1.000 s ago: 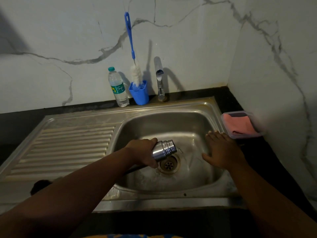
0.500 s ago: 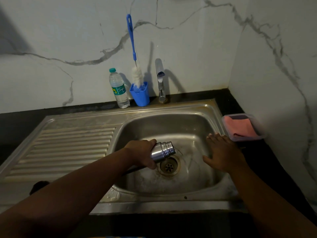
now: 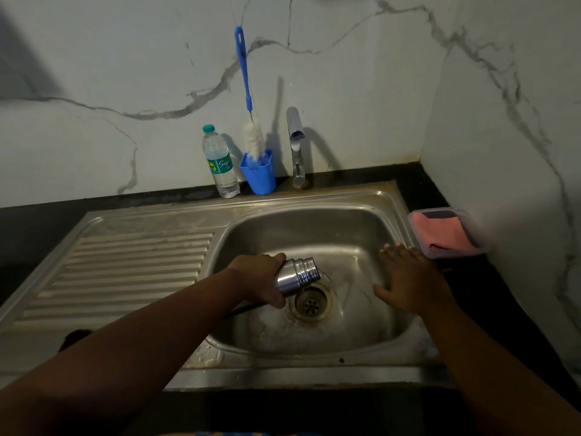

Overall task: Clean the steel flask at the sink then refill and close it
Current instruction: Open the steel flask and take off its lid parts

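Here the steel sink (image 3: 314,202) fills the dark desk (image 3: 418,184), basin open around the drain (image 3: 311,305); left hand (image 3: 257,278) grips the steel flask (image 3: 297,275), tipped over the drain; right hand (image 3: 408,278) rests flat, fingers straight, by the basin's right rim; tap (image 3: 295,146), blue brush cup (image 3: 259,171), water bottle (image 3: 220,162) line the back edge.

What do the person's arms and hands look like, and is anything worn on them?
Both forearms are bare up to the picture's edge: no sleeves, watch, bracelet or gloves show. The left hand and the right hand carry no visible rings. The light is dim, so small marks cannot be made out.
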`<state>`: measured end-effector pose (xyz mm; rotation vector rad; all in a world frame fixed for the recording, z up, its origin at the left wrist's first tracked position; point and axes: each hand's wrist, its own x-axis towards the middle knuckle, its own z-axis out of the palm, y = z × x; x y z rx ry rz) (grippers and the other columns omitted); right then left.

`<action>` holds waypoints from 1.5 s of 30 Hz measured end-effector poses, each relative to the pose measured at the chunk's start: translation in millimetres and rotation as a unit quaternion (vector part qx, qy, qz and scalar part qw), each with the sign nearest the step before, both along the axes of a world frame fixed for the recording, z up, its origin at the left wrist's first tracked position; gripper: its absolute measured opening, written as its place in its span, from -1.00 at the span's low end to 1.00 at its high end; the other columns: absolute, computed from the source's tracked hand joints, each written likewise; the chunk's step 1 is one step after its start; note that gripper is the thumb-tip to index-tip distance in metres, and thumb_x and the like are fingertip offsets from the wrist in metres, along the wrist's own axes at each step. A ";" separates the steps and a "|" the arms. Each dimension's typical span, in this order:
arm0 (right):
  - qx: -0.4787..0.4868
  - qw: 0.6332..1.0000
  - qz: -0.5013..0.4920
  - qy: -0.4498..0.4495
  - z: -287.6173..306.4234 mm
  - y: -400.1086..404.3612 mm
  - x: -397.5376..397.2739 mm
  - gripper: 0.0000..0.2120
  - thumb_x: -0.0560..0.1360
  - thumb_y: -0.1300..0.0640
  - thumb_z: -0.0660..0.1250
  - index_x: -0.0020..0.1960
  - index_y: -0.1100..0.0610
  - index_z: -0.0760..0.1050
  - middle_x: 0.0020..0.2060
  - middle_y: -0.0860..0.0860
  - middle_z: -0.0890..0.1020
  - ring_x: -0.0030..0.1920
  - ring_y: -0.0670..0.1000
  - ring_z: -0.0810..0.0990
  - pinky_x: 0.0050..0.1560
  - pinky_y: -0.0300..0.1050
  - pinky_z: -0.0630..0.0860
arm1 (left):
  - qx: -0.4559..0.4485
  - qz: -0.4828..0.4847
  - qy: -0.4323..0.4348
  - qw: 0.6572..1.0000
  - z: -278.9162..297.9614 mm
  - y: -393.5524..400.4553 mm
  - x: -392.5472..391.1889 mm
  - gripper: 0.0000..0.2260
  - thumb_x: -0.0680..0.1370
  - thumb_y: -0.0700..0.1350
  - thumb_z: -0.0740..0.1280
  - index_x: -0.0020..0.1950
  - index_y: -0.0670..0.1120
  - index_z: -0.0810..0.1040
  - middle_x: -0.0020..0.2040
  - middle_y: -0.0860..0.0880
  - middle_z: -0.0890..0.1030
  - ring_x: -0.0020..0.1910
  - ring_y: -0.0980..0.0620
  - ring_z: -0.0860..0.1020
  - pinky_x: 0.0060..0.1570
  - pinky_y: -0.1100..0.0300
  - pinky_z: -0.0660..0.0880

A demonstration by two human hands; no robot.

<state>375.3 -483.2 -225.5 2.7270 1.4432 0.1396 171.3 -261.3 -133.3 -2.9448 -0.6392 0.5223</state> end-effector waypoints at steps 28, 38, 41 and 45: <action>0.005 1.000 0.002 -0.009 2.2 -1.0 -1.8 -0.24 0.30 -0.31 0.18 0.28 0.21 0.50 0.25 0.15 0.56 0.25 0.16 0.52 0.26 0.07 0.40 | -0.004 -0.010 0.011 1.000 1.5 -2.5 11.2 -0.27 0.31 0.22 0.47 0.38 0.00 0.31 0.21 -0.07 0.57 0.14 -0.11 0.56 0.03 0.11 0.47; 0.013 1.000 0.009 -0.020 1.4 -0.8 -1.0 -0.22 0.32 -0.32 0.16 0.36 0.17 0.42 0.32 0.12 0.49 0.32 0.14 0.45 0.33 0.03 0.32 | 0.001 -0.014 0.020 1.000 0.8 -4.4 15.8 -0.30 0.30 0.22 0.47 0.34 -0.01 0.33 0.20 -0.08 0.58 0.13 -0.12 0.57 -0.01 0.11 0.46; 0.009 1.000 0.010 -0.019 0.8 -0.6 -0.2 -0.21 0.35 -0.33 0.14 0.43 0.14 0.34 0.38 0.10 0.43 0.39 0.12 0.37 0.38 0.03 0.24 | 0.003 -0.015 0.019 1.000 1.1 -4.2 16.7 -0.31 0.30 0.22 0.47 0.32 -0.01 0.34 0.18 -0.08 0.59 0.11 -0.12 0.57 -0.03 0.11 0.46; 0.004 1.000 0.011 -0.016 0.6 -0.8 0.3 -0.21 0.36 -0.33 0.12 0.45 0.12 0.30 0.40 0.09 0.40 0.41 0.12 0.34 0.40 0.04 0.22 | 0.002 -0.016 0.021 1.000 0.4 -4.6 18.4 -0.31 0.30 0.22 0.47 0.32 -0.01 0.34 0.18 -0.07 0.59 0.11 -0.12 0.57 -0.07 0.12 0.43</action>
